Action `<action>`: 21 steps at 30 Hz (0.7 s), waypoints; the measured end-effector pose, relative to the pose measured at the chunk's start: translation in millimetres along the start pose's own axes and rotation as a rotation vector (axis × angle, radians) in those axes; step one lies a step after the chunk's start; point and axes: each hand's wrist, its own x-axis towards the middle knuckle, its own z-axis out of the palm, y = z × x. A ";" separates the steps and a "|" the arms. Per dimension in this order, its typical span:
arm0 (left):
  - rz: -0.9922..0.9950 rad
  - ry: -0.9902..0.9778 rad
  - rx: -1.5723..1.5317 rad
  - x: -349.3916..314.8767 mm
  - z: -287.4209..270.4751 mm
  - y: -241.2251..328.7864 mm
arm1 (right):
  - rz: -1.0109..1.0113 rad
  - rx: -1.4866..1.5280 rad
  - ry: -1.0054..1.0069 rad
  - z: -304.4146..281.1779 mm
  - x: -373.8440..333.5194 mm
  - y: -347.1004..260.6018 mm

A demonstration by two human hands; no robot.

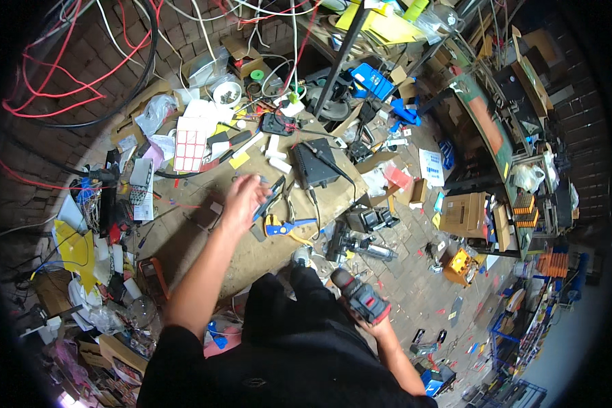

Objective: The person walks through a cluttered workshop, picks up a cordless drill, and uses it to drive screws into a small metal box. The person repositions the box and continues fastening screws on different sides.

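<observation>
My right hand (372, 326) is wrapped around a grey, black and red cordless drill (366, 299) to the right of my legs. My left hand (241, 202) hovers over the cluttered workbench (234, 262) with its fingers curled together; whatever they pinch, if anything, is too small to make out. Close beside those fingers lies a slim dark blue-and-black tool (270, 197). Nearer to me rests a wire stripper (279, 226) with yellow and blue parts. Behind it, a black box (313, 163) with a cable sits on the bench, and a pair of pliers (290, 200) stands next to it.
A white sheet with red grids (188, 144) and a white bowl of small parts (226, 94) occupy the far bench. Red and white cables (81, 88) hang at upper left. A cardboard box (464, 216) stands at right, with scraps on the brick floor (415, 285).
</observation>
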 end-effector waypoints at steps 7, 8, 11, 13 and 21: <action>-0.066 -0.206 -0.325 -168.3 118.6 27.6 | -0.204 0.113 0.099 -27.6 77.1 -48.1; -0.043 -0.182 -0.338 -177.8 124.8 32.1 | -0.174 0.307 0.056 -29.8 82.8 -52.3; 0.058 -0.225 -0.268 -193.5 125.6 48.6 | -0.114 0.404 -0.037 -30.7 85.4 -57.4; 0.101 -0.239 -0.213 -204.3 125.2 52.1 | -0.150 0.463 -0.090 -28.5 86.4 -52.0; 0.142 -0.178 -0.086 -237.5 129.0 41.0 | -0.111 0.618 -0.133 -16.4 63.3 -43.4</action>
